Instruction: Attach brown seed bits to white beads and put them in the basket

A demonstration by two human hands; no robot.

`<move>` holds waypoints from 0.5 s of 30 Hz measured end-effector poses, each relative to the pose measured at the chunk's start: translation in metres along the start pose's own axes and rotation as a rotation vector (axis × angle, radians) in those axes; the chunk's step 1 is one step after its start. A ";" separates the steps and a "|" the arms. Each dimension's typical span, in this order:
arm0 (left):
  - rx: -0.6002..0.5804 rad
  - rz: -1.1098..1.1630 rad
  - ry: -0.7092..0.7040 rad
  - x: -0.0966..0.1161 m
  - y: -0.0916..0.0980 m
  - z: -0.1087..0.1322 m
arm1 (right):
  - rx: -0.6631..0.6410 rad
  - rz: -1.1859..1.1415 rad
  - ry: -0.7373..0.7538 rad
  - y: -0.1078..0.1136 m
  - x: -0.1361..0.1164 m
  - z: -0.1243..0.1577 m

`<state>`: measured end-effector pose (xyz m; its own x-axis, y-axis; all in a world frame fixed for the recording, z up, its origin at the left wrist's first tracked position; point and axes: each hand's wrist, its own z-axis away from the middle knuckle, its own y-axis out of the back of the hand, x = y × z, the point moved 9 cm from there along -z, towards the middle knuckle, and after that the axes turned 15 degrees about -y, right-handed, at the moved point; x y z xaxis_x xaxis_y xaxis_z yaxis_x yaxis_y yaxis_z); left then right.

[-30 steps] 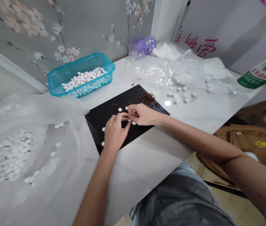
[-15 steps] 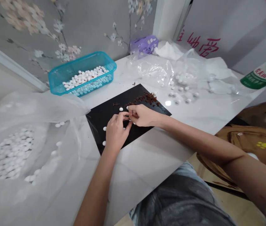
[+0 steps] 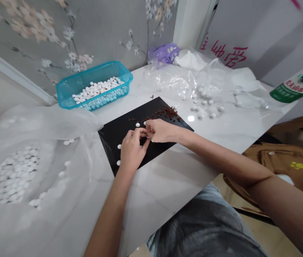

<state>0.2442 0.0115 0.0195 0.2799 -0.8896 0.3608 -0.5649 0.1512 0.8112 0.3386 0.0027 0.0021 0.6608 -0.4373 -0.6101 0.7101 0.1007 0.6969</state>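
Both hands meet over a black mat [image 3: 111, 137] on the table, fingertips almost touching. My left hand [image 3: 132, 149] is closed, thumb and fingers curled toward each other; a speck of white shows at the tips, too covered to name. My right hand [image 3: 160, 130] is pinched against that spot, and what its fingers hold is hidden. Just beyond them lies a small white ball [image 3: 137, 125], with another white ball [image 3: 119, 146] left of my left hand. Small dark brown pieces [image 3: 169, 112] are heaped at the mat's far right, behind my right hand.
A blue plastic basket [image 3: 60, 93] with many white balls stands at the back left. Clear plastic bags with white balls, one bag [image 3: 71, 117] at left and another bag [image 3: 178, 80] at back right, flank the mat. A bottle [image 3: 292, 87] stands at far right.
The view has shifted slightly. Both hands stay together in nearly the same place, with only a slight movement of the fingers.
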 end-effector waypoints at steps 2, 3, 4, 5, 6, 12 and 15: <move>-0.001 0.001 0.002 0.000 0.000 0.000 | 0.028 -0.021 -0.010 0.003 0.003 -0.001; 0.002 0.005 0.002 0.001 0.000 0.000 | 0.037 -0.042 -0.012 0.005 0.006 -0.002; 0.006 0.014 0.001 0.001 0.000 0.000 | 0.035 -0.070 -0.009 0.006 0.008 -0.003; 0.008 0.025 0.001 0.001 0.000 0.001 | 0.023 -0.108 -0.003 0.006 0.011 -0.004; 0.009 0.035 0.002 0.001 0.000 0.001 | 0.003 -0.152 0.008 0.007 0.013 -0.004; -0.011 0.000 -0.036 0.007 0.003 -0.001 | -0.027 -0.262 0.117 0.014 0.014 -0.004; -0.036 -0.029 -0.057 0.009 0.002 -0.002 | -0.025 -0.301 0.078 0.016 0.018 -0.006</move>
<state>0.2467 0.0044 0.0256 0.2508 -0.9166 0.3113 -0.5285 0.1398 0.8374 0.3631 0.0022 -0.0001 0.4363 -0.3810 -0.8151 0.8815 -0.0007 0.4722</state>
